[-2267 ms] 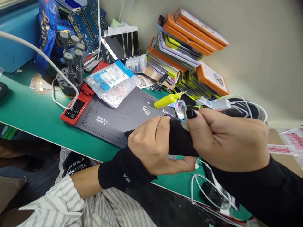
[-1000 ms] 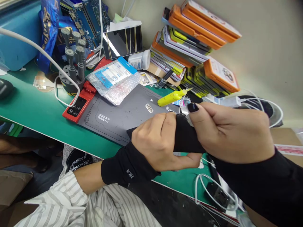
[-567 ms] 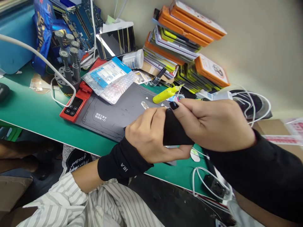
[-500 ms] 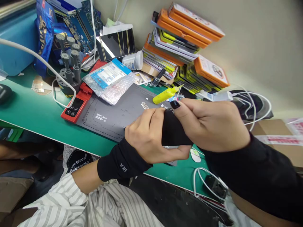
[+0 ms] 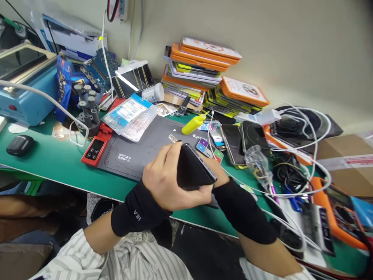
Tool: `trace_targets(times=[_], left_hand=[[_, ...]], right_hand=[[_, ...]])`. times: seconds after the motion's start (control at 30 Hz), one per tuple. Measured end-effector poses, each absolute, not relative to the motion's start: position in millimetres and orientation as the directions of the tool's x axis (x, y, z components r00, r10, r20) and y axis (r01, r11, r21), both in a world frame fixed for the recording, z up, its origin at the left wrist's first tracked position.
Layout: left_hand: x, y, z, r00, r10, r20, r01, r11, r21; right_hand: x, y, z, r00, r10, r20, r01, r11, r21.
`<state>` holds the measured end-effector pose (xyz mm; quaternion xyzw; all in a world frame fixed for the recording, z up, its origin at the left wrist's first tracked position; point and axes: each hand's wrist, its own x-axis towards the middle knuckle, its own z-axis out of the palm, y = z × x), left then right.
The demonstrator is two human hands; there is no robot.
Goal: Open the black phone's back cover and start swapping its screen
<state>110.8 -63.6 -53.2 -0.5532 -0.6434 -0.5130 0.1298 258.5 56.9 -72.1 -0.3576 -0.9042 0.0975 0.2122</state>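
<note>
Over the front part of the dark grey work mat (image 5: pixel 136 149), you hold a black smartphone (image 5: pixel 190 171) up off the green bench top (image 5: pixel 68 169), tilted, with one narrow side edge turned up and outward. The step in hand looks like steadying and handling the phone in the air rather than working on it laid flat. As a judgement, the next move calls for a firm grip by the edges while the phone is turned or shifted, since its smooth face could slip if your hold loosens. Your left hand (image 5: pixel 163 182) is closed around it: the fingers are bent together over the far side, and the thumb reaches along beneath the lower edge, so the opening between them is only about as wide as the phone itself. Your right hand (image 5: pixel 219 171) is behind the phone, its fingers hidden from the head view; whether they pinch the phone, press on its back or rest apart, you cannot tell from here. Just beyond your hands, a yellow needle-tipped bottle (image 5: pixel 192 124) lies on the mat, with a small multicoloured pad (image 5: pixel 204 146) near it. Farther to the right, two dark phones (image 5: pixel 234 144) lie side by side on the bench, and a clear plastic bag (image 5: pixel 258 163) sits near them.
</note>
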Motion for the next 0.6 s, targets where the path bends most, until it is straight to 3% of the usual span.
trace_targets(times=[0.07, 0.13, 0.2, 0.27, 0.37, 0.47, 0.6], left_hand=[[104, -63, -51, -0.352, 0.609, 0.711, 0.821, -0.165, 0.547], [91, -55, -46, -0.388, 0.698, 0.602, 0.720, -0.178, 0.671], [76, -41, -37, -0.421, 0.820, 0.387, 0.520, -0.132, 0.844], [59, -22, -26, -0.350, 0.925, 0.150, 0.288, -0.046, 0.957], [39, 2, -13, -0.204, 0.977, -0.067, 0.093, 0.087, 0.992], [32, 15, -8, -0.154, 0.977, -0.150, 0.021, 0.155, 0.988], [38, 17, -11, -0.129, 0.975, -0.182, -0.026, 0.180, 0.983]], right_hand=[[256, 64, -87, -0.592, 0.713, 0.375, 0.636, 0.700, -0.325], [256, 72, -91, -0.552, 0.716, 0.427, 0.637, 0.693, -0.339], [256, 82, -88, -0.578, 0.699, 0.422, 0.597, 0.714, -0.366], [254, 91, -80, -0.617, 0.692, 0.376, 0.559, 0.721, -0.410], [245, 100, -67, -0.624, 0.731, 0.277, 0.482, 0.639, -0.600], [232, 99, -58, -0.638, 0.748, 0.182, 0.339, 0.485, -0.806], [211, 83, -59, -0.699, 0.715, 0.026, 0.067, 0.102, -0.992]])
